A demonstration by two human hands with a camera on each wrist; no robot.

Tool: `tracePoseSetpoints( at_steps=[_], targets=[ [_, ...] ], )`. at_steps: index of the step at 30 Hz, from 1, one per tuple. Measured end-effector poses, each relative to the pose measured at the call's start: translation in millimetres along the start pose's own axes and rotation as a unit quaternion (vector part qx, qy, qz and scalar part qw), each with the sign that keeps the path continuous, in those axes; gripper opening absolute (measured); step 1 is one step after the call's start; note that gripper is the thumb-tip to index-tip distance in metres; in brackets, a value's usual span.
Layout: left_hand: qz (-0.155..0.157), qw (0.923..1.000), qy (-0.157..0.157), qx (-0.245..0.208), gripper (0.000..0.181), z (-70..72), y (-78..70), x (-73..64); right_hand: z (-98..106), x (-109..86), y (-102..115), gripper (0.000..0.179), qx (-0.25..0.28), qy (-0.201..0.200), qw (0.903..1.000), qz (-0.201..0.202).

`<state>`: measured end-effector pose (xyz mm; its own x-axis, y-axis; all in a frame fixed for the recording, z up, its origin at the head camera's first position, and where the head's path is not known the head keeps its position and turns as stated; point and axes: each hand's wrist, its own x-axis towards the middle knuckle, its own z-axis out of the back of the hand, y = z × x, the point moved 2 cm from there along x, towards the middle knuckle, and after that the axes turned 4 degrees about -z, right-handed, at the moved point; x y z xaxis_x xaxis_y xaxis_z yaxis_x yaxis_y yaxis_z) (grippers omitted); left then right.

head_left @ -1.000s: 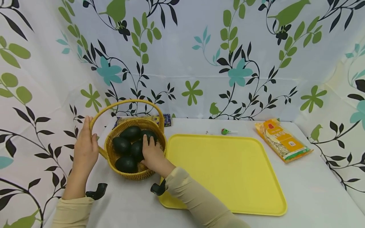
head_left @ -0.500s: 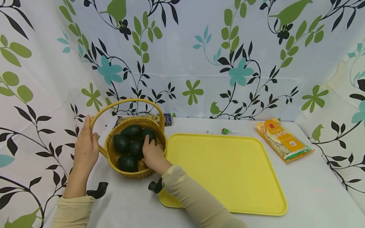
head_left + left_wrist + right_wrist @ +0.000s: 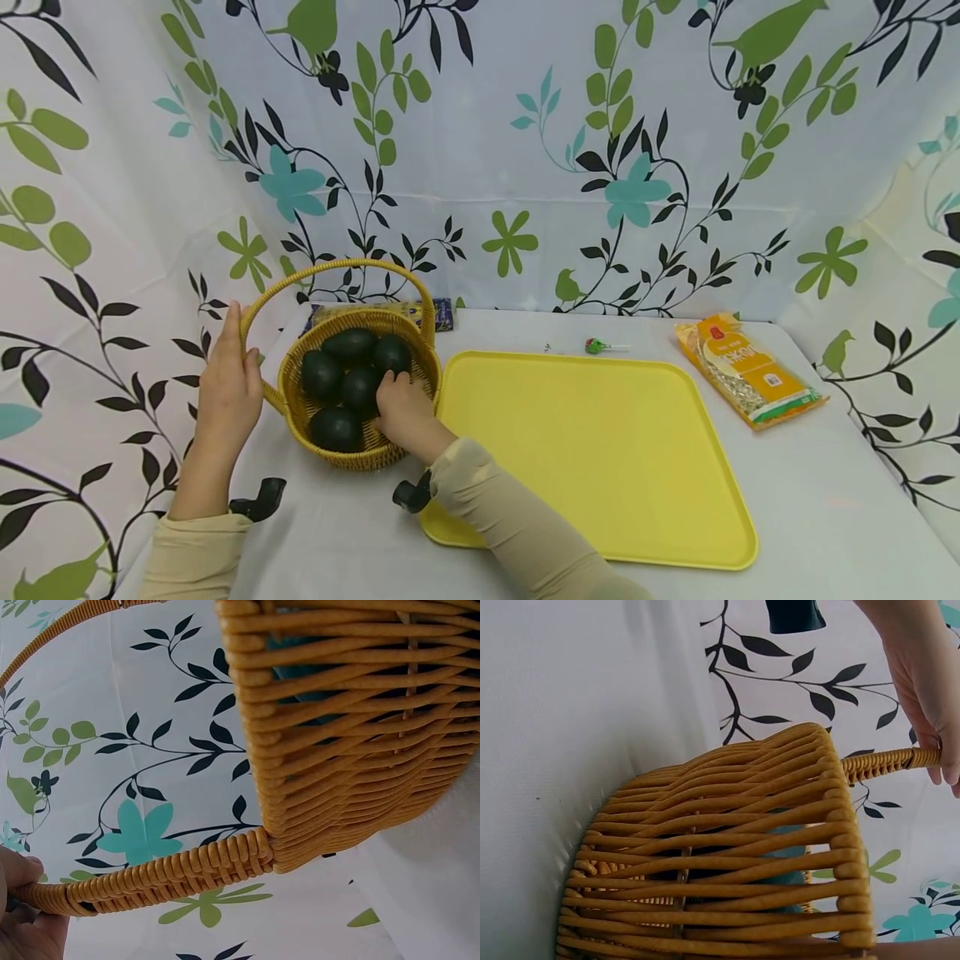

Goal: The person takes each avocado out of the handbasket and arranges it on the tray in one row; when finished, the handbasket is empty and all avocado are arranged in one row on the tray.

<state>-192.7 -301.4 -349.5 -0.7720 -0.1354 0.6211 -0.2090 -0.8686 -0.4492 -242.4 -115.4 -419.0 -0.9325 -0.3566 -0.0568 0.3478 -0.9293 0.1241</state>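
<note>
your left hand grips the handle of the wicker basket, likely steadying it. your right hand rests inside beside dark ovals, its grip too hidden to tell.

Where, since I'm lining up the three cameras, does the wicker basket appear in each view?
Head: the wicker basket is left of centre, beside the yellow tray.
Left wrist: the basket fills the upper right.
Right wrist: the basket fills the lower middle.
Shared landmark: its handle, arching upward in the head view, seen at lower left in the left wrist view, upper right in the right wrist view.
</note>
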Motion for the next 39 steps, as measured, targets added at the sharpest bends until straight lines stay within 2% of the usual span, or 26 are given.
tracePoseSetpoints(
  at_steps=[3, 5, 8, 10, 13, 17, 25, 27, 29, 31, 33, 39],
  targets=[
    [0.001, 1.0000, 0.002, -0.001, 0.064, -0.6, 0.0, -0.2, 1, -1.2, -1, 0.074, -0.009, -0.018, 0.9996, 0.020],
    [0.001, 1.0000, 0.003, 0.001, 0.065, -0.5, 0.0, -0.3, 1, -1.7, -4, 0.074, 0.012, -0.026, 0.9993, 0.024],
    [0.004, 1.0000, 0.003, 0.003, 0.065, -0.2, -0.1, -0.7, 4, -3.5, -9, 0.075, 0.078, -0.027, 0.9958, 0.039],
    [0.007, 1.0000, 0.004, 0.005, 0.065, -0.2, -0.3, -1.1, 8, -6.6, -15, 0.075, 0.134, -0.028, 0.9894, 0.049],
    [0.009, 0.9999, 0.005, 0.006, 0.064, -0.6, -0.4, -1.0, 17, -13.8, -28, 0.074, 0.210, -0.036, 0.9747, 0.066],
    [0.009, 0.9999, 0.004, 0.007, 0.063, -1.0, 0.5, -0.9, 32, -25.1, -49, 0.073, 0.291, -0.074, 0.9510, 0.073],
    [0.022, 0.9997, 0.009, -0.001, 0.064, -0.2, 0.8, -1.4, 53, -38.0, -98, 0.070, 0.359, -0.217, 0.9057, 0.061],
    [0.025, 0.9996, 0.008, -0.004, 0.064, 0.5, 0.9, -1.4, 54, -37.7, -109, 0.069, 0.371, -0.246, 0.8941, 0.052],
    [0.029, 0.9995, 0.007, -0.008, 0.064, 1.2, 1.0, -1.5, 53, -35.9, -119, 0.068, 0.379, -0.263, 0.8866, 0.039],
    [0.033, 0.9994, 0.009, -0.010, 0.064, 1.5, 0.8, -1.7, 49, -33.3, -127, 0.068, 0.387, -0.270, 0.8813, 0.023],
    [0.034, 0.9993, 0.009, -0.012, 0.064, 1.5, 0.8, -1.8, 42, -30.0, -135, 0.067, 0.392, -0.268, 0.8799, 0.009],
    [0.025, 0.9995, 0.006, -0.015, 0.063, 0.0, -0.2, -1.9, 16, -21.1, -149, 0.067, 0.398, -0.231, 0.8874, -0.029]
  ],
)
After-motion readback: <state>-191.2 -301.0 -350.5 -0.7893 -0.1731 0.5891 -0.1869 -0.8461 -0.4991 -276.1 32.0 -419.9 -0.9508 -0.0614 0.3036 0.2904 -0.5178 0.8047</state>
